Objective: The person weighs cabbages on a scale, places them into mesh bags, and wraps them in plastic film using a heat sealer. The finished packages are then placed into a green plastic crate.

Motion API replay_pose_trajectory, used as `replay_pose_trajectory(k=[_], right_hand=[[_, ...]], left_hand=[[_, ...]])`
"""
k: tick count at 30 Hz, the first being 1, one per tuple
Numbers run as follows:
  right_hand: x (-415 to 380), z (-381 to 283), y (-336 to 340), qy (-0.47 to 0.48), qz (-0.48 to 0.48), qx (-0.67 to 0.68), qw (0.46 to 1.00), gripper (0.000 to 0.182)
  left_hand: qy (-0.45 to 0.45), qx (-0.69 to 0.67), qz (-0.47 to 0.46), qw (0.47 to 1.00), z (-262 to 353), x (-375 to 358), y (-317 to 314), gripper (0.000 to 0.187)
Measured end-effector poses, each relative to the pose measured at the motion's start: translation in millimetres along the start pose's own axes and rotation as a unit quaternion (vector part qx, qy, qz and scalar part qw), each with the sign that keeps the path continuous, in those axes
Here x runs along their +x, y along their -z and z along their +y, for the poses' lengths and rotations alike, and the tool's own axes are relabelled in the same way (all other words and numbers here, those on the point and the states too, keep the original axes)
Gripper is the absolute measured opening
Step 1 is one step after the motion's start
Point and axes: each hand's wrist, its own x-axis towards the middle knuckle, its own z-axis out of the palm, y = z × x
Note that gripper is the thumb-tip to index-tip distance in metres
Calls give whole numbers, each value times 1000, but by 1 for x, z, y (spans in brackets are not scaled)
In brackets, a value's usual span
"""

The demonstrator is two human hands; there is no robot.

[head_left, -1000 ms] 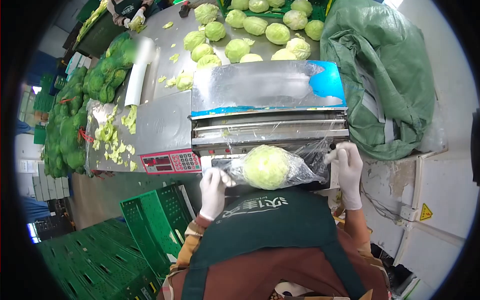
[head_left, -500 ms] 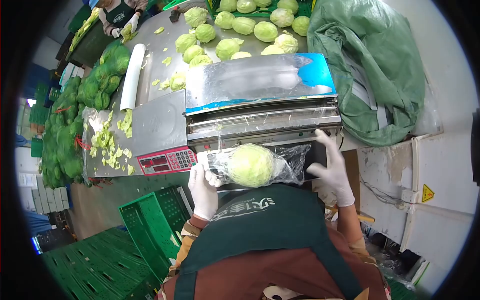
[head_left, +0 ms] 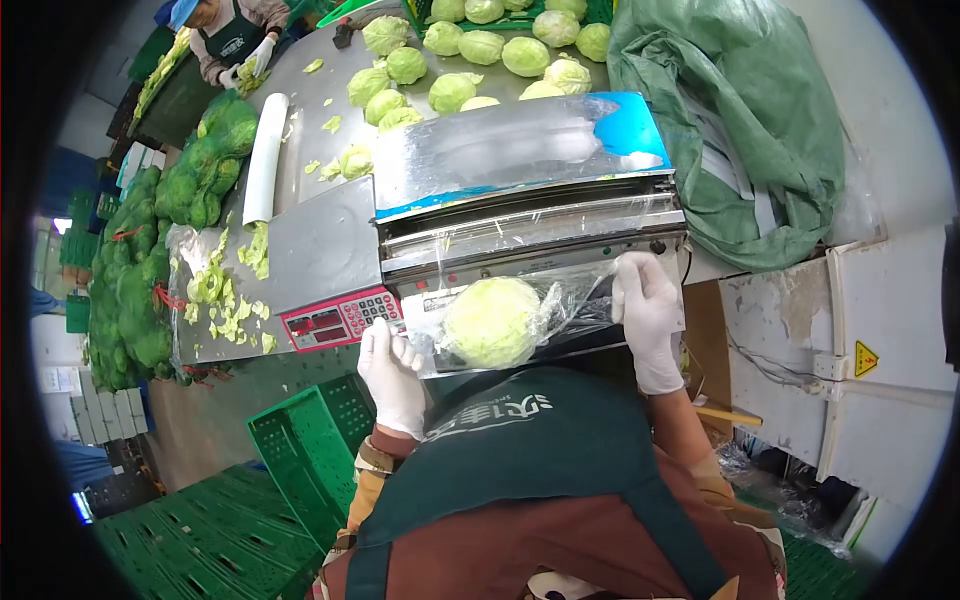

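A pale green cabbage (head_left: 490, 325) lies on the front plate of the wrapping machine (head_left: 530, 215), with clear plastic film (head_left: 580, 300) over and around it. At the left end of the film, my gloved left hand (head_left: 392, 378) has its fingers closed on the edge. To the cabbage's right, my gloved right hand (head_left: 646, 310) pinches the other end, and the film stretches taut and creased between hand and cabbage. Left of the machine sits a scale with a red keypad (head_left: 343, 318), close to my left hand.
Several cabbages (head_left: 455, 92) lie on the metal table behind the machine. A green cover (head_left: 720, 130) hangs at the right. Net sacks of cabbages (head_left: 125, 290), a white roll (head_left: 265, 160) and leaf scraps lie left. A co-worker (head_left: 235, 45) handles leaves; a green crate (head_left: 305, 440) stands below.
My right hand, open and spread before, has closed on the film's right end, drawing it out. My left hand has shifted slightly left, and the cabbage sits a little further left.
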Motion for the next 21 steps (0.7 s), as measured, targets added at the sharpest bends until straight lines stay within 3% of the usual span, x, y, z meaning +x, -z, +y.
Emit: replay_pose_trajectory(k=[2, 4, 8, 9, 11, 13, 15, 16, 17, 18, 21], right_hand=[[8, 8, -11, 15, 66, 41, 997, 13], [11, 16, -13, -9, 96, -20, 995, 15], [7, 69, -8, -50, 55, -147, 986, 15], [9, 100, -5, 11, 43, -224, 974, 14], [6, 101, -28, 151, -12, -357, 922, 15], [7, 114, -53, 248, -77, -446, 856, 13], [8, 117, -82, 327, -150, -511, 781, 8], [11, 127, -96, 347, -188, -549, 737, 9], [14, 139, -113, 375, -211, -489, 759, 10], [12, 145, -131, 335, -236, -382, 828, 10], [25, 139, -159, 380, -258, -376, 805, 11]], left_hand=[[-7, 14, 33, 999, 5, 0, 15, 25], [4, -5, 60, 998, 8, -1, 40, 24], [62, 3, 140, 988, -15, 10, 114, 23], [59, 24, 155, 986, -24, 16, 121, 22], [29, 52, 154, 986, -48, 34, 135, 22], [-132, 290, 180, 931, -78, 66, 134, 25], [-220, 334, 106, 910, -85, 78, 111, 22], [-221, 395, 101, 886, -93, 86, 103, 20], [-203, 404, 102, 886, -96, 94, 100, 19], [-185, 412, 105, 886, -95, 97, 94, 17], [-166, 321, 69, 930, -78, 87, 84, 16]])
